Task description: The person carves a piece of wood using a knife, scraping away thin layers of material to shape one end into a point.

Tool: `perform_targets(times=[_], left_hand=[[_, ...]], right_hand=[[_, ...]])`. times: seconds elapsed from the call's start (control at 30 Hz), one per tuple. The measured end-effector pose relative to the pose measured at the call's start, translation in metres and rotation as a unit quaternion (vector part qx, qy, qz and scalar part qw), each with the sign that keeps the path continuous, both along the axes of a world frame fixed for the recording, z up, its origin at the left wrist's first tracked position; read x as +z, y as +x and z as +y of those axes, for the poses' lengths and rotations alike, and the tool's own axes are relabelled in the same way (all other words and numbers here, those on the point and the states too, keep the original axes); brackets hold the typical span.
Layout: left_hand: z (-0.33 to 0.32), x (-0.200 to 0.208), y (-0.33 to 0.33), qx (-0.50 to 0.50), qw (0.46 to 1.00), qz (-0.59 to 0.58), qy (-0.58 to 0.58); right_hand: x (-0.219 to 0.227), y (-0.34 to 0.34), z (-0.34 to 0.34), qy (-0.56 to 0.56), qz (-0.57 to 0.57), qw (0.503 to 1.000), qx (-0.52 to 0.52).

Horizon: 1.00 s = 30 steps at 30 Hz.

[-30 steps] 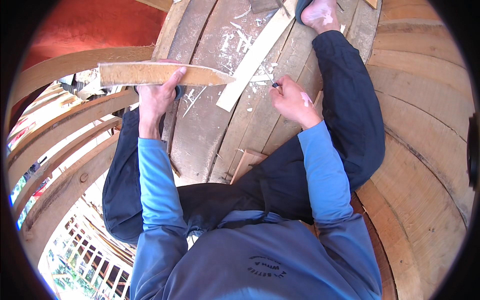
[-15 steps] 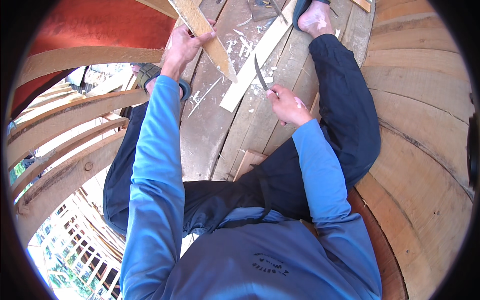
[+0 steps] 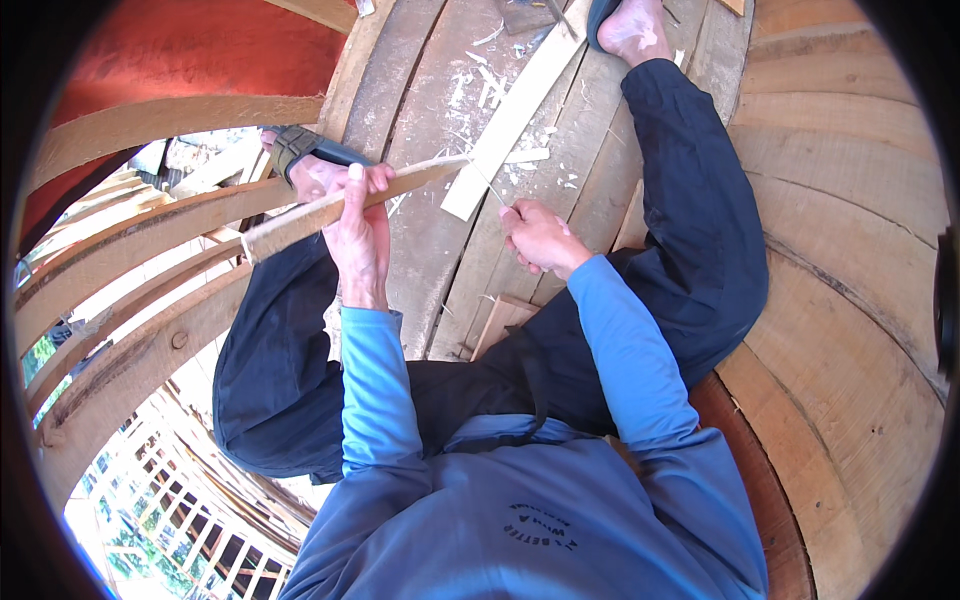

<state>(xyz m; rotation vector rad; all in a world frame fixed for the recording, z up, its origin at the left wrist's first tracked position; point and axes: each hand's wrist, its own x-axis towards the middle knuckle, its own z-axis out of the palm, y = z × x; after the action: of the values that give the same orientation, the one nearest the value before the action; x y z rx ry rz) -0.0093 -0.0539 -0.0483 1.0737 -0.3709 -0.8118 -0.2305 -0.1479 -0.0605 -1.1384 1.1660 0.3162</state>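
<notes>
My left hand (image 3: 362, 222) is wrapped round a wooden board (image 3: 300, 220) with a tapered end. The board is turned edge-up and slants from the lower left toward the middle, its narrow end farthest right. In my right hand (image 3: 541, 238) is a knife (image 3: 490, 186); its handle is hidden by my fingers and its thin blade shows edge-on. The blade's tip lies close to the board's tapered end; whether they touch I cannot tell. Beyond them a pale wooden strip (image 3: 518, 105) lies on the plank floor.
Wood shavings (image 3: 490, 88) lie scattered over the floor planks (image 3: 430, 130). A small wood block (image 3: 503, 325) sits near my lap. Curved plank walls (image 3: 830, 200) rise on the right, and spaced ribs (image 3: 140, 232) stand on the left. My sandalled feet (image 3: 635, 30) frame the spot.
My left hand has drawn the board nearer and turned it from pointing away to lying crosswise on edge. My right hand has moved slightly left and nearer, bringing the knife by the board's tapered end.
</notes>
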Motion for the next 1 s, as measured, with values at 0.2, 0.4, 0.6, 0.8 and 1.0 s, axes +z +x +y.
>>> perform_targets(times=[0.2, 0.4, 0.6, 0.8, 1.0], left_hand=[[0.028, 0.015, -0.038, -0.051, 0.988, -0.133, 0.061], [0.033, -0.004, -0.034, -0.048, 0.991, -0.122, 0.027], [0.032, -0.001, -0.038, 0.009, 0.999, -0.033, 0.027], [0.037, -0.004, -0.044, -0.015, 0.991, -0.131, 0.023], [0.036, -0.004, -0.046, -0.03, 0.989, -0.143, 0.016]], right_hand=[[0.001, 0.006, 0.003, -0.135, 0.021, 0.982, 0.128], [0.018, 0.015, 0.004, -0.168, 0.064, 0.969, 0.169], [0.028, 0.023, 0.002, -0.194, 0.069, 0.96, 0.188], [0.023, 0.029, 0.011, -0.233, 0.09, 0.953, 0.173], [0.009, 0.039, 0.0, -0.208, 0.132, 0.955, 0.165]])
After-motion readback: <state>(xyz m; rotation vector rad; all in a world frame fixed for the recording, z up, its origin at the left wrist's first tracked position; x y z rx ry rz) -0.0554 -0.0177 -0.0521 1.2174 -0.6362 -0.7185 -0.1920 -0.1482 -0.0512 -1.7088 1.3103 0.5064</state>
